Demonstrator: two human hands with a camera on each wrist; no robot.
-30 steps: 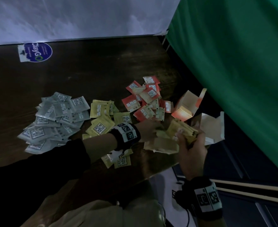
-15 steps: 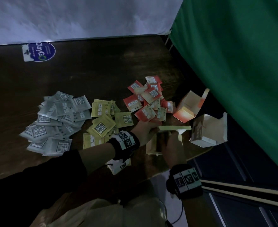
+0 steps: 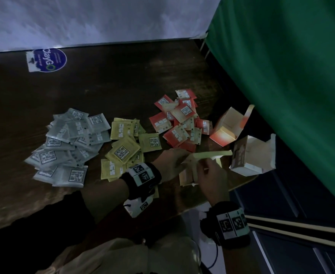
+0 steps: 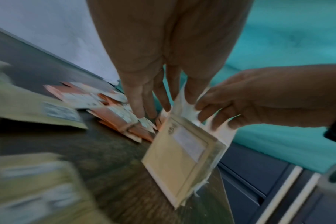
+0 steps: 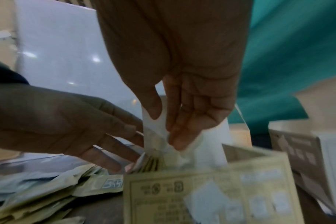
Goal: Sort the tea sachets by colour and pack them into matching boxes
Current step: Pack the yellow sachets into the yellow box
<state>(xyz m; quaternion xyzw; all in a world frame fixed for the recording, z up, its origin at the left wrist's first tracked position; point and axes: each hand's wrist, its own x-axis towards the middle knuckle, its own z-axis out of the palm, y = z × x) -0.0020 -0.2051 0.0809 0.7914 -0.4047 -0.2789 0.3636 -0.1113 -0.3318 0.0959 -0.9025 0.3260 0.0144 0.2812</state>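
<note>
Three piles lie on the dark table: grey sachets [image 3: 68,149] at left, yellow sachets [image 3: 125,147] in the middle, red sachets [image 3: 178,123] at right. A yellow box [image 3: 189,175] stands at the table's near edge between my hands, its lid flap [image 3: 212,154] raised. My left hand [image 3: 182,161] reaches in from the left, its straight fingers [image 5: 109,157] touching yellow sachets [image 5: 152,163] that stick out of the box's [image 5: 211,197] mouth. My right hand [image 3: 204,167] pinches a white inner flap [image 5: 157,128] between thumb and fingers.
An open orange box [image 3: 228,127] and an open brown-and-white box [image 3: 251,157] stand near the table's right edge, beside a green cloth wall [image 3: 281,76]. A blue round sticker [image 3: 49,60] lies at the far left. The table's front edge runs right under my wrists.
My right hand, which held a stack of yellow sachets up over the box, has come down to the box mouth and now pinches its flap. The left hand stayed at the box.
</note>
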